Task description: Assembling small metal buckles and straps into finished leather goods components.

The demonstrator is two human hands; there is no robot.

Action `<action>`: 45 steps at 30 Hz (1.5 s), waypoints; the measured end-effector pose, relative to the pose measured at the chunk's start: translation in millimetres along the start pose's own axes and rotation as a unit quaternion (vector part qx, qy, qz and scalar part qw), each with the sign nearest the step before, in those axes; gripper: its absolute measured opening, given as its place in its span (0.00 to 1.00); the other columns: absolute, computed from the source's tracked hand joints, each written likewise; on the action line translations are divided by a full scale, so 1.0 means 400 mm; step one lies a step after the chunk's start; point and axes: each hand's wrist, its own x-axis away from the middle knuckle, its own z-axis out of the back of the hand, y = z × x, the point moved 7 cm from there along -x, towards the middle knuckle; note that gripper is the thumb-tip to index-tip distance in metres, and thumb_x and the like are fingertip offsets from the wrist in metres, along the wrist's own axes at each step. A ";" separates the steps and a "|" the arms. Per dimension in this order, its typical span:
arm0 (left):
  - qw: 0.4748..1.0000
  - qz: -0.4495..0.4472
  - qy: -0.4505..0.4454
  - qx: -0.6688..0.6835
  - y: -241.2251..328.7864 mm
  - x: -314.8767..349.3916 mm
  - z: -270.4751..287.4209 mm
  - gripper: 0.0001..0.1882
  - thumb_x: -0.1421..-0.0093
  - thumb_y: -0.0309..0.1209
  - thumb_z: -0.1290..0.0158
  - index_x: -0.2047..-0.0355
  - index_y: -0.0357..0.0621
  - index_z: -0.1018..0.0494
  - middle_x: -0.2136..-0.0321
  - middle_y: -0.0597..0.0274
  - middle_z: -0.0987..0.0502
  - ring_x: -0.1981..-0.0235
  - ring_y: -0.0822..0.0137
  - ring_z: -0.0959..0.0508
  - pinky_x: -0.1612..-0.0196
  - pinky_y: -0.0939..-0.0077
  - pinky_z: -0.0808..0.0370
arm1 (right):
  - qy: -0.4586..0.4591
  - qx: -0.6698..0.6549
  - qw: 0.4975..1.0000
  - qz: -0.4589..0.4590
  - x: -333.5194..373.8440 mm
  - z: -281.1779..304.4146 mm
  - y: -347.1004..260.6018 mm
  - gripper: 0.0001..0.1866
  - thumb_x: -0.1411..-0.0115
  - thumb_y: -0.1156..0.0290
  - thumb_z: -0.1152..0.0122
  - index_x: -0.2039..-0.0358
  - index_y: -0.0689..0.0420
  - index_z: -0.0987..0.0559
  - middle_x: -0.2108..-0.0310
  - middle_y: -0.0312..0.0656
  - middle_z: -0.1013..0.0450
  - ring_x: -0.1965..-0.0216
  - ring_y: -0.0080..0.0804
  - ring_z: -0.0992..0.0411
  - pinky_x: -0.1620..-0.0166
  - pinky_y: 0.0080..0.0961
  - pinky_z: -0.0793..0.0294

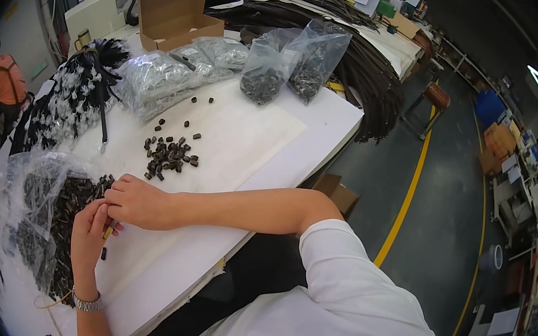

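My left hand (90,232) and my right hand (142,203) meet at the edge of a heap of small dark cylindrical pieces (62,211), which spills from an open clear plastic bag (18,189). Both hands are closed, fingertips together. A slim yellowish stick-like thing (109,229) shows at my left fingers, below the right hand. What the right fingertips pinch is hidden. One dark piece (104,253) lies just below the hands. Farther up the white table sits a loose pile of similar short dark pieces (169,155).
Filled clear bags (262,84) and a plastic-wrapped bundle (159,79) stand at the back, by an open cardboard box (171,11). Dark strips (377,94) hang over the far right edge. A bundle of black strips (87,74) lies left. A person (6,85) is beyond.
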 end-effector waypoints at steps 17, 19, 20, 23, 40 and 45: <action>0.961 -0.005 0.115 0.253 -0.069 -0.018 0.137 0.10 0.24 0.33 0.50 0.52 0.40 0.25 0.71 0.70 0.25 0.83 0.84 0.32 0.83 0.90 0.40 | -0.102 -0.056 0.969 -0.220 -0.055 -0.198 0.214 0.10 0.40 0.65 0.31 0.62 0.56 0.18 0.60 0.47 0.23 0.55 0.48 0.23 0.53 0.43 0.23; 0.975 -0.010 0.090 0.203 -0.041 -0.021 0.119 0.09 0.25 0.32 0.49 0.54 0.40 0.25 0.72 0.70 0.25 0.82 0.85 0.33 0.82 0.90 0.41 | -0.101 0.024 0.981 -0.163 -0.051 -0.217 0.201 0.08 0.44 0.70 0.34 0.63 0.55 0.18 0.62 0.47 0.24 0.56 0.48 0.23 0.54 0.43 0.23; 0.975 -0.008 0.094 0.202 -0.048 -0.015 0.124 0.09 0.25 0.32 0.49 0.54 0.40 0.25 0.72 0.70 0.25 0.82 0.85 0.33 0.82 0.90 0.41 | -0.102 0.021 0.982 -0.160 -0.062 -0.213 0.192 0.08 0.44 0.70 0.34 0.63 0.55 0.18 0.62 0.47 0.24 0.56 0.48 0.23 0.54 0.43 0.23; 0.972 -0.010 0.106 0.211 -0.062 -0.008 0.127 0.09 0.25 0.32 0.48 0.55 0.40 0.25 0.73 0.70 0.26 0.83 0.85 0.34 0.83 0.90 0.42 | -0.148 -0.003 0.974 -0.170 -0.069 -0.219 0.185 0.08 0.45 0.73 0.36 0.63 0.56 0.18 0.61 0.48 0.24 0.56 0.49 0.23 0.54 0.42 0.23; 0.988 -0.020 0.153 -0.020 0.015 0.027 0.071 0.08 0.29 0.27 0.44 0.53 0.35 0.24 0.69 0.72 0.23 0.71 0.85 0.28 0.68 0.88 0.33 | 0.039 -0.573 0.703 -0.419 -0.018 -0.077 0.213 0.04 0.38 0.78 0.32 0.68 0.66 0.18 0.67 0.47 0.17 0.69 0.30 0.17 0.62 0.27 0.15; 0.982 -0.088 0.168 0.004 0.038 0.027 0.027 0.09 0.31 0.23 0.43 0.52 0.33 0.25 0.62 0.67 0.22 0.63 0.80 0.25 0.60 0.84 0.29 | -0.019 -0.675 0.593 -0.438 0.031 -0.072 0.146 0.06 0.34 0.76 0.35 0.63 0.68 0.20 0.69 0.47 0.19 0.71 0.32 0.18 0.64 0.28 0.14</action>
